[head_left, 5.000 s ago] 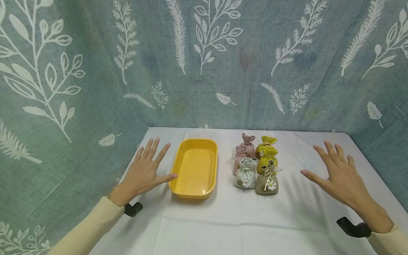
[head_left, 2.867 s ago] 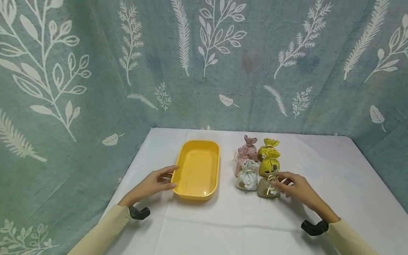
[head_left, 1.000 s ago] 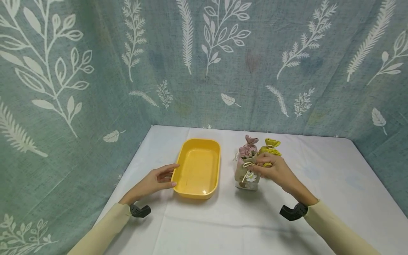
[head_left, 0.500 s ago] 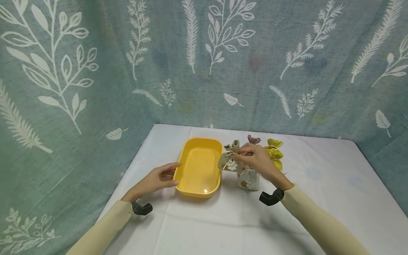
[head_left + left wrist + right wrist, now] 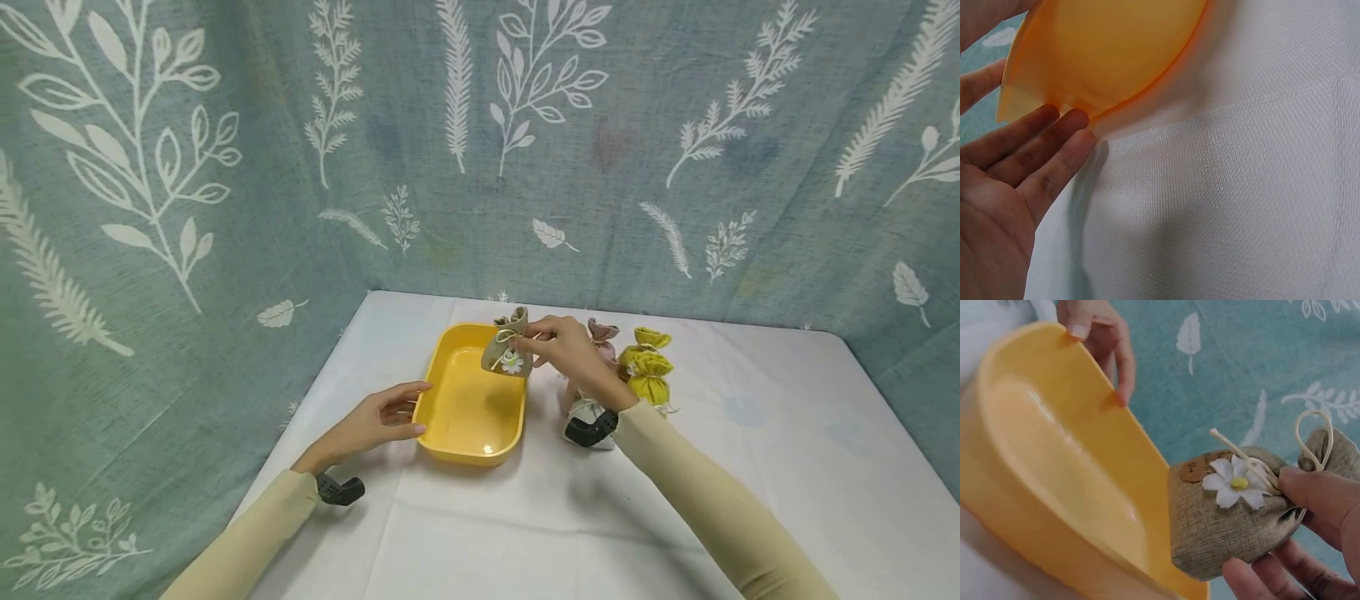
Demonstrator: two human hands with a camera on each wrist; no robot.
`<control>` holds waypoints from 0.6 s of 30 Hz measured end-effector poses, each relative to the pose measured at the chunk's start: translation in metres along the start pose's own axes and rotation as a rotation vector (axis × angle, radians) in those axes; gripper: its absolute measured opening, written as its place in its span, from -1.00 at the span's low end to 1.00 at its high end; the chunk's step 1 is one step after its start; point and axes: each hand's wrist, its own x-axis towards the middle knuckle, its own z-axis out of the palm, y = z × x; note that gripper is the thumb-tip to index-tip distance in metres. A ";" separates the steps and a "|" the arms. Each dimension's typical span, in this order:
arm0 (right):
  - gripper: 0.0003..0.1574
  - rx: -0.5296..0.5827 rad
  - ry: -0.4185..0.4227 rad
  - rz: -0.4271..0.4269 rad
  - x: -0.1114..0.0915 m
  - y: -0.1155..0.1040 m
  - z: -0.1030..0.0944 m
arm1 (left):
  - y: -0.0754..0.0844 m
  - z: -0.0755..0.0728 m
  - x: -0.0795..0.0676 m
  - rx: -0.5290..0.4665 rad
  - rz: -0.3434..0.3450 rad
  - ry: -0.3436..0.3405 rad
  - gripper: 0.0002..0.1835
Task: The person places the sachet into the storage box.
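My right hand (image 5: 566, 346) pinches a brown-beige drawstring sachet (image 5: 1229, 531) by its tied neck. A white fabric flower (image 5: 1238, 481) and a cream cord (image 5: 506, 336) decorate its front. The sachet hangs above the right side of a yellow rectangular tray (image 5: 450, 417), whose inside shows no sachet. On the tray's left edge rests my left hand (image 5: 378, 419). Its thumb and index fingertips touch the rim. In the left wrist view, its other fingers (image 5: 1041, 150) lie fairly straight against the outer wall.
Right of the tray, yellow-green sachets (image 5: 648, 379), pink sachets (image 5: 602, 333) and a pale grey sachet (image 5: 587, 408) stand close together, partly behind my right forearm. All are on a white-clothed table (image 5: 480, 533). A green leaf-patterned curtain (image 5: 570, 150) hangs behind and to the left.
My right hand took the brown sachet from the front of the group, lifted it and carried it left over the tray. My left hand came down to the tray's edge and stayed there.
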 end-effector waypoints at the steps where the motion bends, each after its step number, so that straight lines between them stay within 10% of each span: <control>1: -0.70 0.008 0.004 0.011 0.004 -0.001 0.001 | 0.000 0.000 0.000 0.002 0.000 0.000 -0.20; 18: -0.71 -0.031 0.059 0.116 0.046 0.021 0.025 | 0.004 0.001 -0.001 0.000 -0.018 -0.002 -0.18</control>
